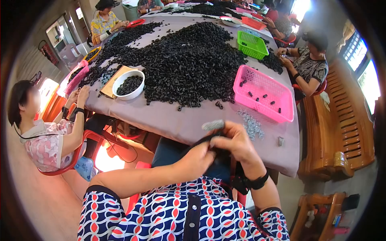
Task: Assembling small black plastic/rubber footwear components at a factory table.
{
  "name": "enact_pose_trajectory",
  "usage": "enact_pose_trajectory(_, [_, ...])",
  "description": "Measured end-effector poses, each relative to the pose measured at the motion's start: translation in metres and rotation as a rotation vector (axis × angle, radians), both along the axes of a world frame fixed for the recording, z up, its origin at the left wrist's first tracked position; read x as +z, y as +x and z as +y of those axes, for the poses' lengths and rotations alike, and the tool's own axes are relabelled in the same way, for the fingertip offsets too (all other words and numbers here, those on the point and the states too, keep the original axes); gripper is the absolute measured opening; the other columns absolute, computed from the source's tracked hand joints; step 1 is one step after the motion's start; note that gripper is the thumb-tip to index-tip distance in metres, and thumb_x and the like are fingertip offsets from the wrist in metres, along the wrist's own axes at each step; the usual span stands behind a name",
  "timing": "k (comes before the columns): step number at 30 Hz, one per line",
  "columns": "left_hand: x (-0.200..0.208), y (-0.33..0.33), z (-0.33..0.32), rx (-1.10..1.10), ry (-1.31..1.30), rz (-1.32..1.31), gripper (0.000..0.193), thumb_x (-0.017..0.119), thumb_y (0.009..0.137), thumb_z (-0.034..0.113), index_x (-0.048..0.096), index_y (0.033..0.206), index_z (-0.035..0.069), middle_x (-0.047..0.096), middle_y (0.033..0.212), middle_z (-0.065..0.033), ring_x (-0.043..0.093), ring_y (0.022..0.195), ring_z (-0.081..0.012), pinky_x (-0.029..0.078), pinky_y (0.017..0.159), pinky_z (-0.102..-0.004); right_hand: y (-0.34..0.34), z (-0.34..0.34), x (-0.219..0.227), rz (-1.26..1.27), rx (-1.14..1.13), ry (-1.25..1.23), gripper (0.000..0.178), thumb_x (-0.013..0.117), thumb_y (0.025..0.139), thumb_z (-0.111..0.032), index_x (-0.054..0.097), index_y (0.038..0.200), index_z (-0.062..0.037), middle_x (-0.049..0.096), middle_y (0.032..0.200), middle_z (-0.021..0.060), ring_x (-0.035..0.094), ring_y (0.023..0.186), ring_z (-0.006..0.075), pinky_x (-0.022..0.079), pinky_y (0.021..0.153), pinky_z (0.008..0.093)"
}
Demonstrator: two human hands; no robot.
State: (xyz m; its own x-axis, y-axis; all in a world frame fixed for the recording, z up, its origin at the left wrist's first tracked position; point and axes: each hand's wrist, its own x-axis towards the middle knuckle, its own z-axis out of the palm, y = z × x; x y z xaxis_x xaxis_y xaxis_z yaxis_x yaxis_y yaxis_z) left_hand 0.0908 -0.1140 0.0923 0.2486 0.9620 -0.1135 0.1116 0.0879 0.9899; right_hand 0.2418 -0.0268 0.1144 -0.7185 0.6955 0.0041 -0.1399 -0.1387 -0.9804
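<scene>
Just off the near table edge, my two hands come together in front of my lap. My left hand (196,160) is closed, with its fingers and thumb pinched at a dark, soft-looking black thing (203,139) between the hands. My right hand (239,144) curls round the other side of it, thumb pressed toward the fingers. A silvery-grey wrapping (213,125) covers a fingertip at the top of my right hand. Blur and the fingers hide what the black thing is. A black band (257,181) circles my right wrist.
A large heap of small black cylindrical parts (189,64) covers the table (169,120). Nearby are a white bowl (129,96) of parts, a pink basket (263,106) with several parts, small clear pieces (251,124) and a green basket (253,50). Other people sit along both sides.
</scene>
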Motion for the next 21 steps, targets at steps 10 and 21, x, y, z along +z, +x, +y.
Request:
enact_pose_trajectory(10, [-0.006, -0.037, 0.06, 0.241, 0.212, 0.004, 0.076, 0.064, 0.088, 0.01, 0.019, 0.149, 0.005, 0.038, 0.144, -0.0171, 0.04, 0.132, -0.0264, 0.037, 0.105, -0.038, -0.005, 0.056, -0.005, 0.109, -0.292, 0.08, 0.023, 0.066, 0.084, -0.007, 0.064, 0.107, -0.002, 0.066, 0.09, -0.0002, 0.058, 0.076, 0.0054, 0.048, 0.069, 0.0216])
enact_pose_trajectory(21, [-0.058, -0.04, 0.131, 0.277, 0.198, -0.283, 0.081, 0.073, 0.076, -0.003, 0.028, 0.142, -0.002, 0.059, 0.116, -0.0118, 0.057, 0.107, -0.0178, 0.049, 0.09, -0.0297, -0.039, 0.109, -0.05, 0.031, -0.31, 0.129, 0.023, 0.065, 0.085, -0.006, 0.063, 0.107, -0.0021, 0.064, 0.092, 0.0017, 0.059, 0.082, 0.0093, 0.049, 0.077, 0.0243])
